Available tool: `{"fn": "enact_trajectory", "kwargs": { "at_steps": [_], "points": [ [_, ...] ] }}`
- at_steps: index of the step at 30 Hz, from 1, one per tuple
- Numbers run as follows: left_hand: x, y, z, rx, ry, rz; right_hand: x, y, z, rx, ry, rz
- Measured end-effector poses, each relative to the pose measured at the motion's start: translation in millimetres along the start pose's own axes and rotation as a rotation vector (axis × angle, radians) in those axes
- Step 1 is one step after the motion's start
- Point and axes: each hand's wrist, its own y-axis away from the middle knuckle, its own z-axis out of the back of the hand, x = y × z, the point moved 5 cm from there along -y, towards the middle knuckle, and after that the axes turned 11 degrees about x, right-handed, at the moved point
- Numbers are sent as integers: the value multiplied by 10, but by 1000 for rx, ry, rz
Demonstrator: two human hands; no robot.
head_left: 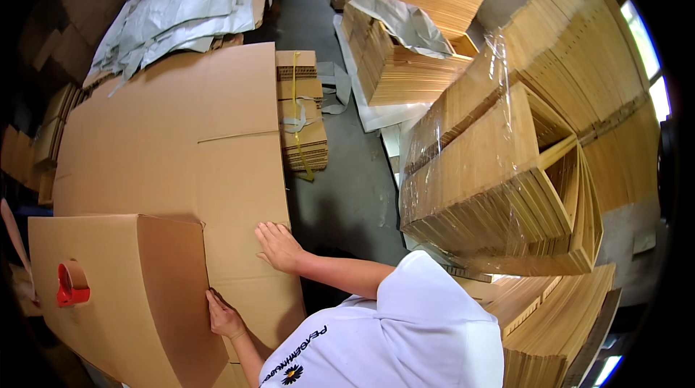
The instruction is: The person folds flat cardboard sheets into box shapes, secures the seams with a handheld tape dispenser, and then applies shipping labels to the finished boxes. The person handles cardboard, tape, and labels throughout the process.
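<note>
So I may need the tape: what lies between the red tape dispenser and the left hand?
Only cardboard, in the head view: the box panel that the red tape dispenser sits on, then the darker flap reaching the left hand.

The person's left hand (226, 318) lies low in the view, fingers (214, 300) curled loosely and pointing up and to the left, the bare forearm running down toward the white short-sleeved shoulder. The right hand (279, 245) lies higher and flatter, palm down, fingers (265, 230) spread and stretched forward. Its bare forearm reaches back to the right, bent slightly at the wrist.
</note>
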Motion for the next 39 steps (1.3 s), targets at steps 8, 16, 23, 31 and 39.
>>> {"fn": "enact_trajectory", "kwargs": {
  "at_steps": [8, 16, 23, 31, 39],
  "points": [
    [247, 127, -235, 19, 144, 37, -312, -65, -83, 163, 174, -218],
    [41, 17, 98, -64, -84, 13, -481, 495, 103, 77, -429, -454],
    [60, -10, 48, -22, -150, 41, -113, 483, 52, 858, -360, -560],
    [30, -27, 86, -42, -177, 22, -302, 728, -310, 487, -922, -652],
    [64, 12, 31, -123, -123, 44, -78, 932, -62, 256, -1678, -1008]
  ]
}}
